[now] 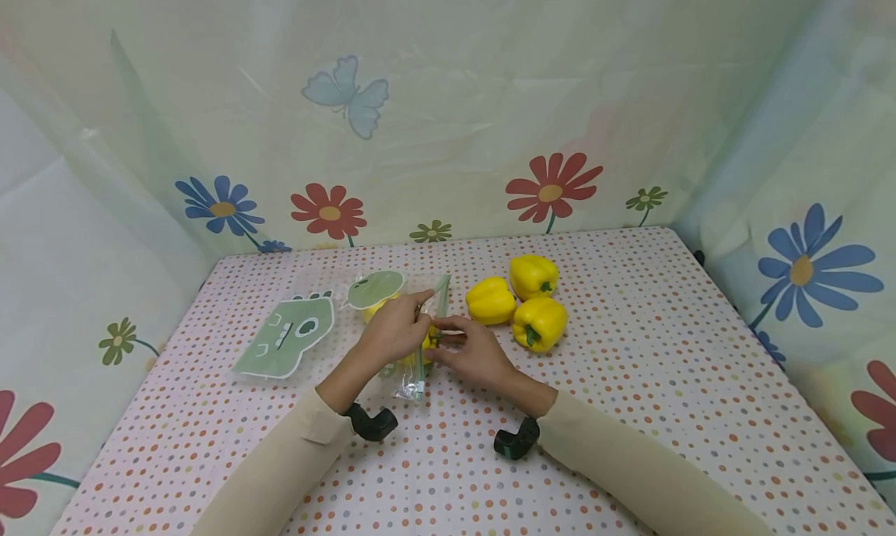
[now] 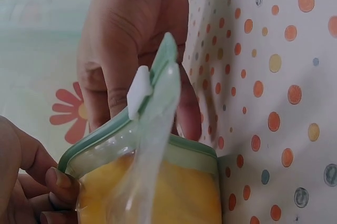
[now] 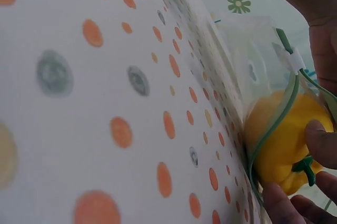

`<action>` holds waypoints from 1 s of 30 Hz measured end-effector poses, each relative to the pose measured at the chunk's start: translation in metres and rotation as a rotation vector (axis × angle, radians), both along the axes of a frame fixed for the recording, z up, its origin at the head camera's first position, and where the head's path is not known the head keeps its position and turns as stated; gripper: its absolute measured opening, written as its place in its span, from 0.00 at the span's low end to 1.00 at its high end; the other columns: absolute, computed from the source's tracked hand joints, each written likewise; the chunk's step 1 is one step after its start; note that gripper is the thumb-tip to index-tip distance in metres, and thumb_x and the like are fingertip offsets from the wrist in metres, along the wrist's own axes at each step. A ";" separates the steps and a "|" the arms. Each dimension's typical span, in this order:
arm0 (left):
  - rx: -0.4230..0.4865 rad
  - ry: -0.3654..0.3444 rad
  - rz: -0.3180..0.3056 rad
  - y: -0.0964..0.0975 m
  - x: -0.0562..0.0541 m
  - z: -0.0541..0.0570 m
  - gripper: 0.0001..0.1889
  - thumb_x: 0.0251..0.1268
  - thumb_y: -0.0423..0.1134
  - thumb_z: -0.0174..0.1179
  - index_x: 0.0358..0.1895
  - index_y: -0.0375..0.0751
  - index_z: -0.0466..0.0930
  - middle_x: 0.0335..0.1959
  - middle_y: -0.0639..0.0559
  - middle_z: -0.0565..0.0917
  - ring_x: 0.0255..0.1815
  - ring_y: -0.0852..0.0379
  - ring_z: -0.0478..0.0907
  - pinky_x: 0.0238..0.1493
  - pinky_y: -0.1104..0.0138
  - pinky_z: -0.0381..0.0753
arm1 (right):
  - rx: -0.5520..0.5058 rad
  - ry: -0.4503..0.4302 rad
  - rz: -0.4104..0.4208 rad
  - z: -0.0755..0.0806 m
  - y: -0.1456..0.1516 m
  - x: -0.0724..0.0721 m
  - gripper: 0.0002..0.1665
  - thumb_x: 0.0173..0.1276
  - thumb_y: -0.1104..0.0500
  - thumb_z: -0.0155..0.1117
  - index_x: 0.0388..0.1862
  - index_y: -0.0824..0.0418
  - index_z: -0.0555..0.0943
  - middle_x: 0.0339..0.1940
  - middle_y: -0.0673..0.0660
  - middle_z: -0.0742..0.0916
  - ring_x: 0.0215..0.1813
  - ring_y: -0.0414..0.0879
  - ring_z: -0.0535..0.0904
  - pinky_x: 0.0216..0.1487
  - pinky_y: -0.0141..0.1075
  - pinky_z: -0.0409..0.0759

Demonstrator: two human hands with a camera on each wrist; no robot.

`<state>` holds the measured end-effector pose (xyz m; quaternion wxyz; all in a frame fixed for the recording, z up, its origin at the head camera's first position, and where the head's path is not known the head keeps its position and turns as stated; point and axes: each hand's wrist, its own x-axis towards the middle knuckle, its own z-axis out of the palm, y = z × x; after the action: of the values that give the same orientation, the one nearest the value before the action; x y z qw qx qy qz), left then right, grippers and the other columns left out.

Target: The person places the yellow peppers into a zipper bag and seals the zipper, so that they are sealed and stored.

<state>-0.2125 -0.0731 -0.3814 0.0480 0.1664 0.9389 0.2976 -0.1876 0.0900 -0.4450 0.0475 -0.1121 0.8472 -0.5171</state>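
Observation:
A clear zip bag (image 1: 285,338) printed with a green monster and a speech bubble lies with its green-edged mouth to the right. My left hand (image 1: 397,327) holds the bag's upper edge, its thumb at the green rim in the left wrist view. A yellow bell pepper (image 3: 279,147) with a green stem sits at the open mouth, stem outward. My right hand (image 1: 479,357) grips it, fingers at its stem end. A white slider (image 2: 139,92) sits on the zip strip. More yellow shows through the plastic under the bubble, partly hidden by my left hand.
Three more yellow bell peppers stand close together right of the bag: one at the left (image 1: 490,301), one at the back (image 1: 533,276) and one in front (image 1: 540,324). The dotted tabletop (image 1: 630,411) meets a flower-printed curtain (image 1: 462,131) at the back and sides.

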 end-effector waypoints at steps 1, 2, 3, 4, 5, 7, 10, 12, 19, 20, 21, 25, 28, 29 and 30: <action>0.000 0.001 0.002 0.000 0.000 0.000 0.27 0.67 0.37 0.48 0.71 0.40 0.69 0.10 0.57 0.61 0.10 0.62 0.56 0.13 0.71 0.56 | -0.004 -0.004 -0.003 0.001 0.002 0.001 0.34 0.61 0.51 0.72 0.66 0.55 0.75 0.65 0.52 0.80 0.62 0.50 0.81 0.56 0.39 0.82; 0.000 0.003 0.003 0.000 0.000 0.000 0.27 0.67 0.37 0.48 0.71 0.40 0.69 0.10 0.57 0.61 0.10 0.61 0.56 0.13 0.71 0.57 | -0.010 -0.003 -0.004 0.001 0.003 0.002 0.33 0.61 0.51 0.72 0.65 0.55 0.76 0.65 0.51 0.80 0.62 0.51 0.81 0.56 0.40 0.82; -0.001 0.004 0.005 0.000 0.000 0.000 0.28 0.67 0.37 0.48 0.71 0.40 0.69 0.10 0.57 0.61 0.10 0.61 0.56 0.13 0.70 0.57 | -0.019 -0.004 -0.005 0.003 0.005 0.004 0.32 0.62 0.51 0.72 0.64 0.55 0.76 0.65 0.51 0.80 0.63 0.51 0.80 0.55 0.40 0.83; 0.000 0.005 0.007 0.000 0.000 0.000 0.27 0.67 0.37 0.48 0.71 0.40 0.69 0.10 0.57 0.61 0.10 0.61 0.56 0.13 0.70 0.57 | -0.025 -0.005 -0.005 0.004 0.007 0.005 0.31 0.62 0.52 0.72 0.64 0.55 0.77 0.64 0.51 0.81 0.63 0.51 0.80 0.56 0.41 0.83; 0.002 0.003 0.008 0.000 0.000 0.000 0.27 0.67 0.37 0.48 0.71 0.40 0.69 0.10 0.57 0.61 0.10 0.61 0.57 0.13 0.70 0.57 | -0.032 -0.005 -0.004 0.006 0.010 0.007 0.30 0.62 0.52 0.71 0.63 0.54 0.77 0.64 0.51 0.81 0.64 0.52 0.79 0.56 0.41 0.82; 0.008 0.001 0.010 0.000 0.000 -0.001 0.27 0.67 0.37 0.49 0.71 0.40 0.69 0.10 0.57 0.61 0.10 0.61 0.57 0.13 0.70 0.58 | -0.049 -0.007 -0.008 0.010 0.015 0.010 0.28 0.62 0.53 0.71 0.61 0.54 0.78 0.63 0.51 0.81 0.64 0.52 0.79 0.55 0.41 0.83; 0.015 -0.004 0.011 -0.001 0.000 -0.001 0.27 0.67 0.36 0.49 0.71 0.40 0.69 0.09 0.57 0.62 0.09 0.61 0.58 0.12 0.71 0.58 | -0.057 -0.003 -0.009 0.018 0.025 0.016 0.25 0.63 0.54 0.71 0.59 0.54 0.79 0.61 0.53 0.82 0.64 0.53 0.80 0.53 0.40 0.84; 0.014 -0.003 0.012 -0.001 0.000 -0.002 0.27 0.67 0.36 0.49 0.70 0.40 0.70 0.09 0.57 0.62 0.09 0.61 0.58 0.12 0.71 0.58 | -0.038 0.009 -0.017 0.025 0.033 0.020 0.25 0.63 0.55 0.71 0.59 0.55 0.79 0.61 0.53 0.83 0.62 0.53 0.80 0.51 0.39 0.85; 0.004 -0.022 0.016 -0.002 -0.001 -0.002 0.27 0.68 0.38 0.47 0.71 0.42 0.69 0.09 0.57 0.61 0.10 0.61 0.58 0.13 0.71 0.58 | 0.112 0.219 -0.049 0.037 0.066 0.035 0.19 0.62 0.54 0.71 0.51 0.53 0.82 0.50 0.52 0.88 0.52 0.50 0.85 0.40 0.33 0.83; 0.003 -0.026 0.018 -0.002 -0.001 -0.002 0.27 0.68 0.38 0.47 0.71 0.42 0.69 0.09 0.57 0.61 0.10 0.61 0.58 0.13 0.71 0.58 | 0.131 0.258 -0.055 0.037 0.071 0.037 0.18 0.62 0.54 0.72 0.50 0.53 0.82 0.48 0.52 0.88 0.50 0.49 0.85 0.38 0.32 0.82; 0.001 -0.030 0.019 -0.003 -0.001 -0.002 0.27 0.68 0.38 0.47 0.71 0.43 0.69 0.10 0.58 0.61 0.10 0.61 0.58 0.13 0.71 0.59 | 0.152 0.301 -0.066 0.036 0.076 0.038 0.17 0.61 0.56 0.72 0.50 0.53 0.82 0.46 0.53 0.88 0.48 0.48 0.85 0.37 0.32 0.82; -0.001 -0.040 0.022 -0.002 -0.001 -0.001 0.27 0.68 0.38 0.47 0.72 0.43 0.68 0.09 0.58 0.61 0.10 0.61 0.59 0.13 0.71 0.59 | 0.207 0.450 -0.109 0.032 0.097 0.041 0.16 0.59 0.62 0.73 0.47 0.57 0.83 0.43 0.54 0.86 0.40 0.45 0.81 0.34 0.32 0.81; -0.002 -0.041 0.020 -0.002 -0.001 0.000 0.27 0.68 0.38 0.47 0.71 0.42 0.68 0.09 0.58 0.61 0.10 0.61 0.58 0.12 0.72 0.59 | 0.247 0.504 -0.168 0.031 0.111 0.039 0.16 0.58 0.65 0.73 0.46 0.59 0.83 0.46 0.55 0.83 0.40 0.46 0.76 0.32 0.31 0.78; -0.001 -0.043 0.020 -0.001 -0.001 0.000 0.27 0.68 0.38 0.47 0.71 0.42 0.68 0.09 0.58 0.61 0.10 0.61 0.58 0.12 0.72 0.59 | 0.256 0.507 -0.190 0.030 0.114 0.038 0.16 0.57 0.65 0.73 0.46 0.60 0.83 0.48 0.56 0.82 0.41 0.46 0.76 0.31 0.30 0.78; 0.000 -0.044 0.021 -0.001 0.000 0.000 0.27 0.68 0.38 0.47 0.71 0.42 0.68 0.09 0.58 0.61 0.10 0.61 0.59 0.12 0.72 0.59 | 0.269 0.506 -0.211 0.030 0.118 0.036 0.16 0.57 0.66 0.74 0.46 0.60 0.83 0.50 0.57 0.81 0.41 0.47 0.75 0.31 0.30 0.77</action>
<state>-0.2130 -0.0744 -0.3813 0.0656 0.1497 0.9393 0.3016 -0.1512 0.2079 -0.4153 -0.2044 -0.1413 0.9000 -0.3581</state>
